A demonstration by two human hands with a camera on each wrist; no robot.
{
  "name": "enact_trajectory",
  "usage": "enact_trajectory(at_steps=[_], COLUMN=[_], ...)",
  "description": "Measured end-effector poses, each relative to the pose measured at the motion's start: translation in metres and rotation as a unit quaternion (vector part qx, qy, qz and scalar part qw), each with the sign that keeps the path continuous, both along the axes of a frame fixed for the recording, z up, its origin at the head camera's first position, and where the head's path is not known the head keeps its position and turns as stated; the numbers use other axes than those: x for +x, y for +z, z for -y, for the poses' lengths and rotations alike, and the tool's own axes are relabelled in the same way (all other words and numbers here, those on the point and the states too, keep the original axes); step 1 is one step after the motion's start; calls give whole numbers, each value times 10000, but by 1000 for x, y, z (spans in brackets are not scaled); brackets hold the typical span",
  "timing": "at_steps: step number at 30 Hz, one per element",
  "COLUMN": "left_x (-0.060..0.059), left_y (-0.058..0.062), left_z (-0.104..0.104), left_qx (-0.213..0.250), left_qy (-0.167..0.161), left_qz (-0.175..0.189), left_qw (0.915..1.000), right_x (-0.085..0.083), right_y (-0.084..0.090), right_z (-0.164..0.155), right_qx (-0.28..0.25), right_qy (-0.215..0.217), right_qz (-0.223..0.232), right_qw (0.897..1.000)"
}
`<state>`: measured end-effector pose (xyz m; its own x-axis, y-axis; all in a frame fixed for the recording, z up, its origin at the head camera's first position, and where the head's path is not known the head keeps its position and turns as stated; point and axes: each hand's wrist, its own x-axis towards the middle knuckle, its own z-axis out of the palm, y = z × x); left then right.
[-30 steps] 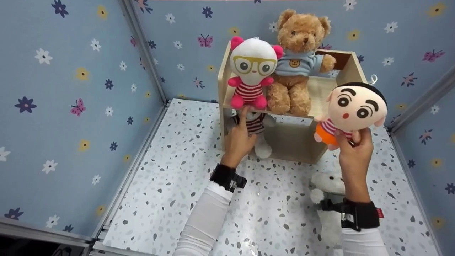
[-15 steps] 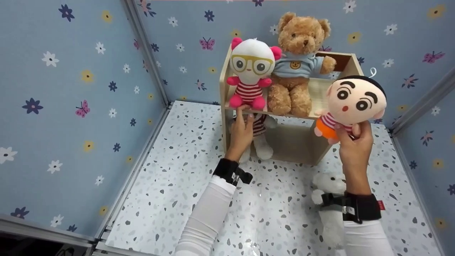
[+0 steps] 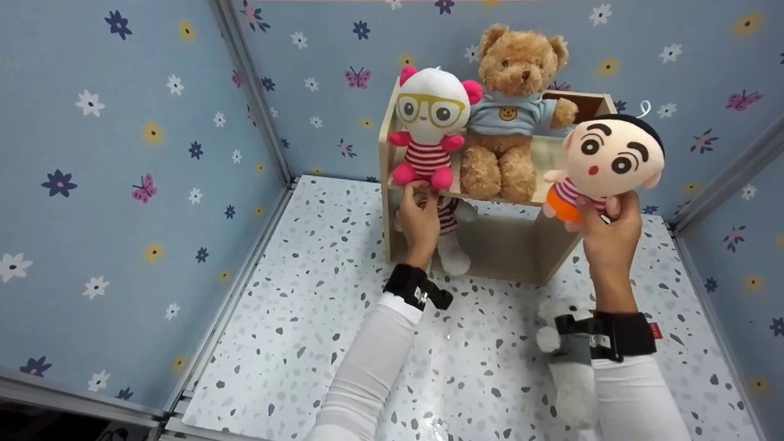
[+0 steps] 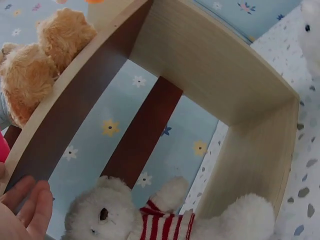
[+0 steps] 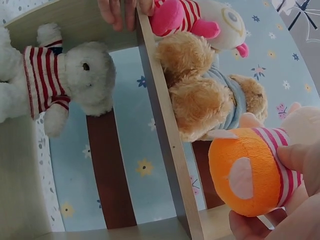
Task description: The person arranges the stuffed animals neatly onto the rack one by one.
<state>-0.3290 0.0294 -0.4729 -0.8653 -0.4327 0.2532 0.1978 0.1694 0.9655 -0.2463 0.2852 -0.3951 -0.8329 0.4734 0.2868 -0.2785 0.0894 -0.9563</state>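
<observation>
In the head view my right hand [image 3: 609, 236] grips a boy doll [image 3: 612, 156] with black hair and orange shorts around its striped body, held up at the shelf's right side. My left hand [image 3: 421, 222] is at the upper board's front edge, fingertips touching the feet of a pink-and-white panda doll [image 3: 429, 156] with yellow glasses. Its other fingers [image 4: 37, 205] extend below the board in the left wrist view. Beside the panda sits a brown teddy bear [image 3: 517, 116] in a blue top. A white plush in a striped shirt [image 5: 47, 80], partly hidden by my left hand, sits below.
The wooden shelf unit [image 3: 551, 251] stands against the flowered back wall [image 3: 331, 92]. A white plush dog [image 3: 572, 392] lies on the speckled surface [image 3: 294, 331], partly behind my right forearm. Metal-framed panels [image 3: 122, 202] border the sides.
My left hand has gone from a pointing finger to finger and thumb at the panda's feet. The panda has shifted slightly left. My right hand has raised the boy doll slightly.
</observation>
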Motion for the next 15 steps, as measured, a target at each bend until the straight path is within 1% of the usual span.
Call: enact_trajectory(at_steps=[2,4,5,7,9,11,15], left_x=[0,-1,-1,-1,-2,-2,-2], left_y=[0,1,1,1,1,1,1], left_z=[-1,-3,-3,-5,-6,-6,-6], left_qx=[345,842,1094,1633,2005,2120,2105], left_qy=[-36,-183,-254,-421,-530,-528,-490], left_qz=[-59,-166,-203,-301,-347,-339,-288], left_qw=[9994,9961,9935,9852,9776,9752,9759], right_x=[-4,-9,-11,-15,-19,-23,-29], right_y=[0,1,1,1,1,1,1], right_z=[0,0,0,0,1,1,2], right_qx=[234,517,540,709,841,901,935], right_qy=[-99,-237,-253,-297,-311,-273,-181], right_qz=[37,155,195,315,496,610,770], right_qw=[9997,9983,9980,9965,9947,9937,9925])
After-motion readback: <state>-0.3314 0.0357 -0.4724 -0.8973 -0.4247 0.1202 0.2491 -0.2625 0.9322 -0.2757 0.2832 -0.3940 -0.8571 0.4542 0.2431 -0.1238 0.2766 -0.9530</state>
